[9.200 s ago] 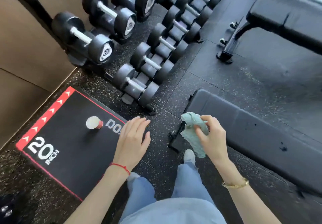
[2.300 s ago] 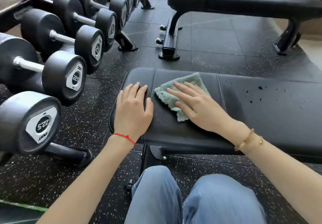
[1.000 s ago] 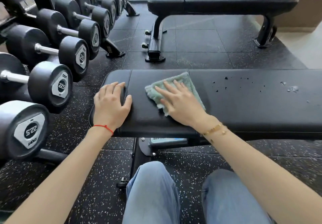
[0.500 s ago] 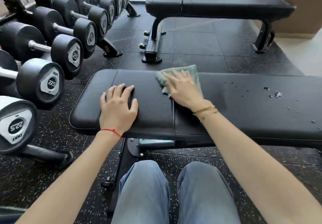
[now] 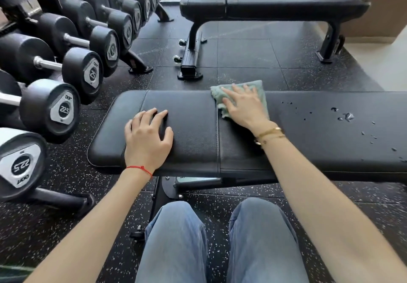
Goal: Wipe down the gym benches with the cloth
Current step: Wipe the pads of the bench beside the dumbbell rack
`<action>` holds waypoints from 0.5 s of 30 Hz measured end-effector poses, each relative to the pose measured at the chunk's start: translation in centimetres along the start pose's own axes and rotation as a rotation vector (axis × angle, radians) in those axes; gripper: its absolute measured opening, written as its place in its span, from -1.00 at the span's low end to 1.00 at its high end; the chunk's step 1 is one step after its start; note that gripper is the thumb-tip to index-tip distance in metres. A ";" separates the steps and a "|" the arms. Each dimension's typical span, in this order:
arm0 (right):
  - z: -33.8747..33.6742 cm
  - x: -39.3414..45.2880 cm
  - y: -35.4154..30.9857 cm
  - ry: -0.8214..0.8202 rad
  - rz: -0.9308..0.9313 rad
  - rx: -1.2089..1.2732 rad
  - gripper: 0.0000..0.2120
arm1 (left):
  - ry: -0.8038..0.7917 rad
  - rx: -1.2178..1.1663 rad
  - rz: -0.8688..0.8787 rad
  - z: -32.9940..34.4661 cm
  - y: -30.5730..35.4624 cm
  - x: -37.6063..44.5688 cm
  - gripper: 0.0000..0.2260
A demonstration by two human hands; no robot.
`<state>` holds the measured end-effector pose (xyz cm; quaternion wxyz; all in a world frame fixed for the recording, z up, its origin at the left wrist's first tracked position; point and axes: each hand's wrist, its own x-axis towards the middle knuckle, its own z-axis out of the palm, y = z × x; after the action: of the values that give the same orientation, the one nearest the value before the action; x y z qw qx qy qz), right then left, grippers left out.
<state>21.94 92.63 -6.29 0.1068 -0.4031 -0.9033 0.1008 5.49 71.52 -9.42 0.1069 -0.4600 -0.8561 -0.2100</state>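
Pressing flat under R hand (image 5: 243, 108): crumpled pale-green cloth (image 5: 261, 89), bench (image 5: 193, 128) far edge.

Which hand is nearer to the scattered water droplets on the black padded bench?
The right hand, pressing the green cloth flat on the bench, is nearer the droplets. The left hand rests farther away, toward the opposite end.

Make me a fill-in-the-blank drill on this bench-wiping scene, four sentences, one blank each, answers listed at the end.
1. The right hand presses a pale green ____ onto the near bench.
2. The left hand rests flat on the bench and wears a ____ string at the wrist.
3. Water droplets lie on the bench pad to the ____ of the cloth.
4. The dumbbell rack stands on the person's ____ side.

Missing words: cloth; red; right; left
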 end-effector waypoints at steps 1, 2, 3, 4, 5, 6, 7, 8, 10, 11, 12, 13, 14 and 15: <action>0.4 -0.1 -1.4 -0.009 -0.026 0.025 -0.56 | 0.000 -0.001 -0.001 0.0 0.0 0.0 -0.53; 0.7 -0.8 -2.6 -0.017 -0.072 0.055 -0.57 | -0.002 -0.003 -0.002 0.0 0.0 0.0 -0.53; 0.9 -2.2 -3.6 -0.019 -0.133 0.075 -0.56 | -0.003 -0.008 -0.003 0.0 0.0 0.0 -0.53; 1.0 -4.0 -4.3 -0.017 -0.199 0.083 -0.56 | -0.005 -0.014 -0.003 0.0 -0.1 -0.1 -0.53; 0.9 -6.1 -4.6 -0.018 -0.261 0.094 -0.56 | -0.006 -0.020 -0.004 0.0 -0.1 -0.1 -0.53; 0.6 -8.0 -4.4 -0.019 -0.313 0.110 -0.56 | -0.006 -0.024 -0.004 0.0 -0.1 -0.2 -0.53; 0.3 -9.8 -3.9 -0.022 -0.356 0.133 -0.56 | -0.005 -0.025 -0.004 -0.1 -0.2 -0.2 -0.53; -0.2 -11.2 -2.9 -0.028 -0.380 0.152 -0.56 | -0.003 -0.027 -0.003 -0.1 -0.2 -0.2 -0.53; -1.1 -12.3 0.0 -0.040 -0.367 0.175 -0.56 | -0.006 -0.035 -0.002 -0.1 -0.2 -0.1 -0.53; -1.5 -12.1 1.5 -0.043 -0.330 0.179 -0.57 | -0.008 -0.038 -0.004 -0.1 -0.1 -0.2 -0.53; -1.8 -11.3 2.9 -0.036 -0.274 0.174 -0.57 | -0.009 -0.041 -0.008 -0.1 0.0 -0.3 -0.53; -1.9 -10.2 3.8 -0.019 -0.201 0.159 -0.57 | -0.007 -0.042 -0.011 0.0 0.1 -0.4 -0.53; -1.9 -9.0 4.1 0.002 -0.127 0.131 -0.57 | -0.003 -0.043 -0.014 0.0 0.1 -0.4 -0.53; -1.7 -8.0 3.8 0.018 -0.070 0.090 -0.57 | 0.000 -0.043 -0.017 0.0 0.1 -0.3 -0.53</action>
<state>30.33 89.25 -6.59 0.1365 -0.3668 -0.9104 0.1340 5.78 71.33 -9.46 0.0952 -0.4550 -0.8551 -0.2294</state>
